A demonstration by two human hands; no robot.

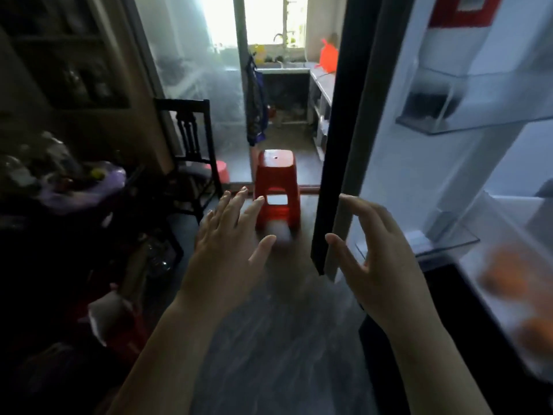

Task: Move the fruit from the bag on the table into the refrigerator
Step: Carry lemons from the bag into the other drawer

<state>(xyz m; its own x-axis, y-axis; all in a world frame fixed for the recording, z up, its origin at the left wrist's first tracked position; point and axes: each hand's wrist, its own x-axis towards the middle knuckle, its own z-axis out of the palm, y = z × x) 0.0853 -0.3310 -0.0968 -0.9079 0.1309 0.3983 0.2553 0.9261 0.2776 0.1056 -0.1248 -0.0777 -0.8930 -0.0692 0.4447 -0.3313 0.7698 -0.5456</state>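
Two hands are held out in front of the person, above the dark floor (284, 339), and both hold nothing. The left hand (227, 259) is seen from its back, with the fingers straight and spread a little and the thumb out to the side. The right hand (380, 265) has its fingers loosely bent and its thumb apart from them. It is just beside the dark edge of the open door (338, 145); I cannot tell if the thumb touches this edge.

On the right the refrigerator (449, 181) stands open, white inside, with clear shelves. Low in it, at the right border of the view, lies orange fruit (505, 277), very blurred, so the number of pieces is not sure.

On the left, in the dark, a purple bag (86, 187) lies on the crowded table (45, 223); what it contains cannot be seen. A dark chair (191, 136) stands near the table. A red stool (276, 175) stands on the floor beyond the hands, between the chair and the door.
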